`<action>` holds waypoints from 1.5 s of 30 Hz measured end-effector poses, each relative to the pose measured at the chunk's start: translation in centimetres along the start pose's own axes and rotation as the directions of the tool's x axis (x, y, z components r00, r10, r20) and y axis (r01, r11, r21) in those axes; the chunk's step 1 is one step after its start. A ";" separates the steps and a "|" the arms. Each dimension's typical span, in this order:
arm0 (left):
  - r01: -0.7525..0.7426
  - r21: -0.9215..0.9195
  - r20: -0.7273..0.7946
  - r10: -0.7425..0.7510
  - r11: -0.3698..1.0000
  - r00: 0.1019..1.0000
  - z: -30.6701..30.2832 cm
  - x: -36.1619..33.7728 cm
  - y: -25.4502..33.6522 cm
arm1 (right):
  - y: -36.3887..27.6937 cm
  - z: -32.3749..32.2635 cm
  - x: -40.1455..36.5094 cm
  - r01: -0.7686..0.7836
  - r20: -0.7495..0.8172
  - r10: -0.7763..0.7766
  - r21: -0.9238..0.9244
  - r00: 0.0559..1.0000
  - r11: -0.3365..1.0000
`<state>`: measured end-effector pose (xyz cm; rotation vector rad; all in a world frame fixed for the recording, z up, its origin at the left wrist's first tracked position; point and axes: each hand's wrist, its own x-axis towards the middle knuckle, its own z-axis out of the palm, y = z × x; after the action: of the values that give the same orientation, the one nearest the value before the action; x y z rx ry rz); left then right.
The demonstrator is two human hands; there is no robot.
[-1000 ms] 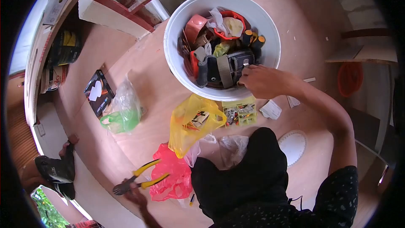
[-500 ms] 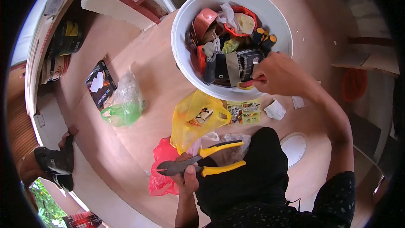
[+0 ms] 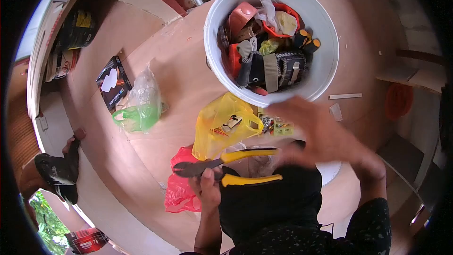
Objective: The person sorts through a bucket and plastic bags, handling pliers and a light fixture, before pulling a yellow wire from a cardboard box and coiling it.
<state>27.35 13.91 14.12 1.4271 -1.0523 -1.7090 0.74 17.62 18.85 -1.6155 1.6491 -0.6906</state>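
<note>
My left hand [image 3: 207,186] is closed around the dark head end of a pair of yellow-handled pliers [image 3: 200,167], whose handles point right and are spread apart. Blurred by motion, my right hand [image 3: 311,130] hovers in front of the white bucket [image 3: 331,56], near the tip of the upper handle; nothing is visibly held in it. Inside the bucket are a dark tool pouch [image 3: 289,67], a pink container [image 3: 242,15], a red dish [image 3: 291,10] and black-and-orange handles [image 3: 311,46]. A yellow plastic bag [image 3: 207,127] lies just beyond the pliers.
A green compartment box [image 3: 283,129] with small parts is partly behind my right hand. A red bag [image 3: 179,191], a clear and green bag [image 3: 144,104] and a black panel light box [image 3: 113,82] are to the left. Another person's foot [image 3: 79,134] shows at far left.
My right hand has moved from the bucket rim back toward the pliers. The red and yellow item it held is no longer seen in it. The pliers have shifted slightly upward.
</note>
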 end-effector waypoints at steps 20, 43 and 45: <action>-0.398 0.602 0.481 0.084 0.693 0.873 5.2 3.7 2.8 | 1.3 -6.7 -8.0 -0.388 -0.076 0.381 -0.240 0.922 0.890; -0.802 0.590 0.807 0.035 -0.100 0.589 20.9 17.5 -1.9 | 4.3 -8.7 2.1 0.050 0.395 0.357 -0.727 0.847 0.684; -0.764 0.639 0.768 0.021 -0.087 0.640 21.2 17.2 -1.5 | 4.0 -7.7 2.6 0.077 0.389 0.376 -0.775 0.841 0.628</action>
<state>3.40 2.96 6.70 0.8045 -3.1092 -0.5922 -7.67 14.52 19.98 -1.9358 1.7033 0.6537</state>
